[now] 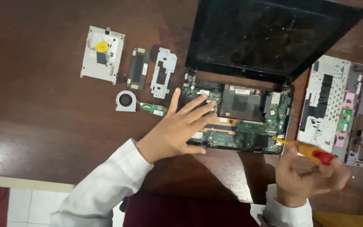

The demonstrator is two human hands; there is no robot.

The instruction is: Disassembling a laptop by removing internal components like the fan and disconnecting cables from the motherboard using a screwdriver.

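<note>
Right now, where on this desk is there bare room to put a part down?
Bare wood: left of the metal bracket, and the near-left stretch below the fan. Crowded: between fan and laptop, where the left hand rests.

Screwdriver (311, 152) at opened laptop (240, 122)

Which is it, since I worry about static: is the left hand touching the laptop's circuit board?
Touching. The head view shows the left hand lying flat, fingers on the circuit board.
</note>
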